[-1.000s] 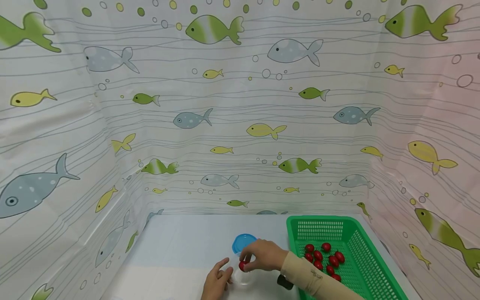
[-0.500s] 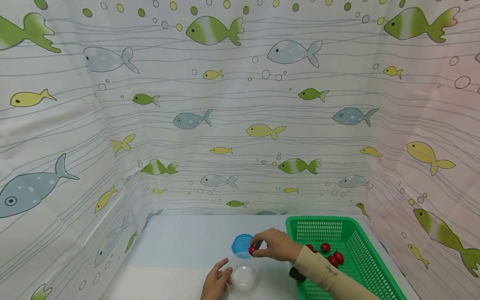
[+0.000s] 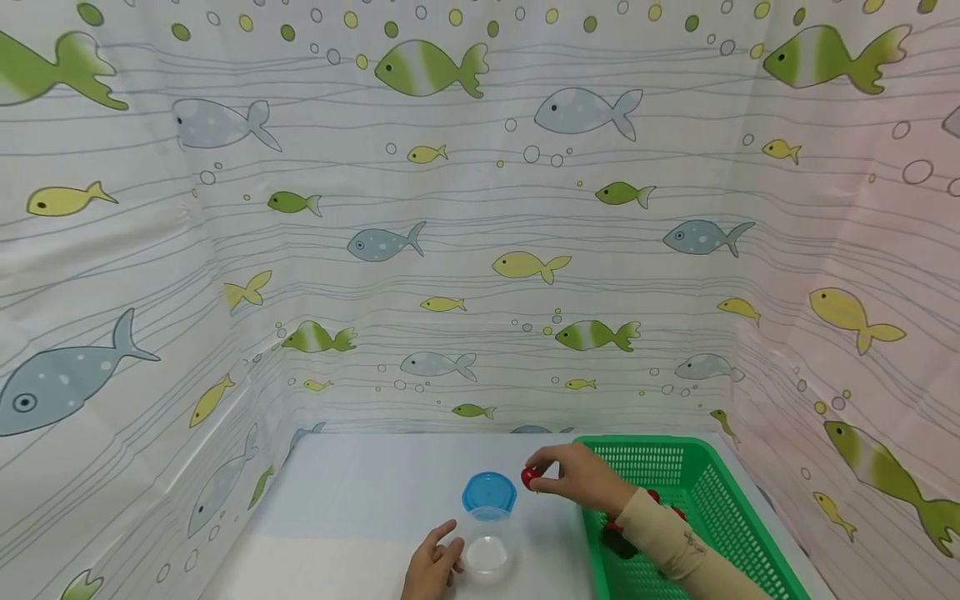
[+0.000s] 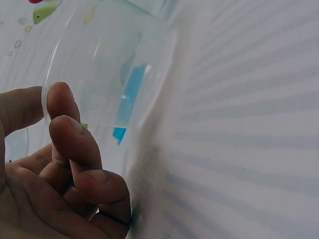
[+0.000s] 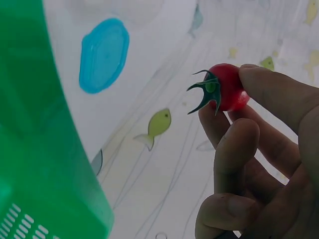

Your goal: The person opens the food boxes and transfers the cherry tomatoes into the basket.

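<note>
My right hand (image 3: 581, 477) pinches a red cherry tomato (image 5: 230, 87) between thumb and fingertips, near the left rim of the green basket (image 3: 637, 439). The tomato's green calyx points away from the palm in the right wrist view. Lower left, my left hand (image 3: 431, 562) is beside a clear plastic container (image 3: 487, 557), fingers loosely bent and touching its side. The left wrist view shows these fingers at the rim of the see-through container wall (image 4: 99, 59). A blue lid (image 3: 489, 493) lies just behind the container.
More cherry tomatoes (image 3: 652, 497) lie in the basket, partly hidden by my right forearm. A white table (image 3: 360, 492) bears everything. Fish-patterned sheeting (image 3: 480, 333) encloses the back and both sides.
My right hand has lifted the cherry tomato from the container and carried it up and right, past the lid, toward the basket. My left hand has stayed beside the container.
</note>
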`<move>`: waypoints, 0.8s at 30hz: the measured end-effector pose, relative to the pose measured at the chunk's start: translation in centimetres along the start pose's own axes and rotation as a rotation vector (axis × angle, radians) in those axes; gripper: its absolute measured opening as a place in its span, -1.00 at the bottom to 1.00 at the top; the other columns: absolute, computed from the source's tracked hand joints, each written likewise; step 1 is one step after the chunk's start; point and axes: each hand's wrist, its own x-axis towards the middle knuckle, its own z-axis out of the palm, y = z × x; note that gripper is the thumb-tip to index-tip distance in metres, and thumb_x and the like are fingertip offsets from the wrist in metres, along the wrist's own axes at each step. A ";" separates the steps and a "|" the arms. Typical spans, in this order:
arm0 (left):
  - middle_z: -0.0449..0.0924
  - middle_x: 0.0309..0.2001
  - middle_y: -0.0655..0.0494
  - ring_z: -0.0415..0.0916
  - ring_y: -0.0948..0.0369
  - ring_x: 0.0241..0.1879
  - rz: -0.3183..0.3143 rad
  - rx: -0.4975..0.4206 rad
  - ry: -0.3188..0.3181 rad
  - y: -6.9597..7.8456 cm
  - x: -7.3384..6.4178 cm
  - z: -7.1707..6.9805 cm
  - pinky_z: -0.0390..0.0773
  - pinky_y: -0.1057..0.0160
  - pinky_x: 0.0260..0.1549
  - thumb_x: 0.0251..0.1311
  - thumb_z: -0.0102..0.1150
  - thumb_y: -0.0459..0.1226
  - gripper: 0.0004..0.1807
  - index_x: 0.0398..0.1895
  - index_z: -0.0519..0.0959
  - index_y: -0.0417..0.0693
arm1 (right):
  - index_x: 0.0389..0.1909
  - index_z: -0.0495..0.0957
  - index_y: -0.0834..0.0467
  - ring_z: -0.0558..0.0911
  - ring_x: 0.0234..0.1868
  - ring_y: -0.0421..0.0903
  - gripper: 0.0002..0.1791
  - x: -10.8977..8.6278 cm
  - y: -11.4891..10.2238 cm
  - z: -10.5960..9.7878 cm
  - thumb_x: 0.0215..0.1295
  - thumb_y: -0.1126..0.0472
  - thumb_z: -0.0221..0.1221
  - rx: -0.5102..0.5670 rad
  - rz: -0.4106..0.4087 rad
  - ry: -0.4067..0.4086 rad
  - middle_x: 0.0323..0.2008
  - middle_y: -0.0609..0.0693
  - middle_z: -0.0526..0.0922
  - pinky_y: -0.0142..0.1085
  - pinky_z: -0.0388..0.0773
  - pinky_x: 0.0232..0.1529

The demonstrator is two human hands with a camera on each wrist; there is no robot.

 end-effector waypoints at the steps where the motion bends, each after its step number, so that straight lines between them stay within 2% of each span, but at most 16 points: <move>1: 0.55 -0.54 0.16 0.44 0.21 -0.55 0.001 -0.002 -0.002 0.0 0.0 0.0 0.44 0.22 -0.47 0.41 0.18 0.04 -0.24 0.37 0.33 -0.42 | -0.02 0.70 0.00 0.53 -0.42 -0.27 -0.74 -0.1 0.4 -0.2 0.32 0.04 0.36 -0.003 0.000 0.016 -0.24 -0.25 0.70 -0.34 0.51 -0.41; 7: 0.55 -0.54 0.16 0.44 0.21 -0.56 0.009 -0.006 -0.010 -0.1 0.0 -0.1 0.44 0.23 -0.49 0.41 0.18 0.03 -0.25 0.37 0.33 -0.43 | -0.03 0.71 -0.03 0.57 -0.31 -0.16 -0.76 -1.1 2.3 -1.6 0.34 0.03 0.35 0.002 0.060 0.090 -0.22 -0.25 0.70 -0.30 0.52 -0.36; 11: 0.54 -0.54 0.16 0.43 0.21 -0.55 0.006 -0.002 -0.005 -0.1 0.0 -0.1 0.43 0.24 -0.49 0.41 0.18 0.02 -0.25 0.37 0.33 -0.43 | -0.03 0.70 -0.03 0.57 -0.31 -0.19 -0.77 -2.1 3.3 -2.5 0.35 0.03 0.34 0.019 0.091 0.115 -0.20 -0.22 0.71 -0.30 0.52 -0.34; 14: 0.54 -0.55 0.16 0.43 0.21 -0.56 0.006 0.000 0.003 0.0 0.0 0.0 0.43 0.24 -0.49 0.41 0.18 0.02 -0.25 0.37 0.33 -0.42 | -0.01 0.69 -0.03 0.57 -0.33 -0.21 -0.76 -2.9 4.2 -3.0 0.37 0.02 0.32 0.025 0.104 0.115 -0.17 -0.20 0.72 -0.29 0.51 -0.34; 21: 0.54 -0.55 0.17 0.43 0.22 -0.56 0.008 0.007 0.002 0.1 -0.1 0.0 0.42 0.26 -0.50 0.42 0.18 0.02 -0.26 0.37 0.34 -0.42 | 0.04 0.68 -0.01 0.63 -0.15 -0.17 -0.73 -4.7 6.2 -3.9 0.40 0.01 0.28 0.008 0.117 0.118 -0.10 -0.15 0.71 -0.26 0.54 -0.22; 24: 0.54 -0.55 0.17 0.43 0.22 -0.56 0.010 0.004 0.000 0.1 0.0 0.0 0.42 0.26 -0.50 0.42 0.18 0.01 -0.27 0.36 0.34 -0.42 | 0.04 0.68 0.00 0.64 -0.13 -0.14 -0.70 -5.4 6.8 -4.3 0.39 -0.02 0.29 0.002 0.128 0.115 -0.11 -0.14 0.71 -0.23 0.55 -0.20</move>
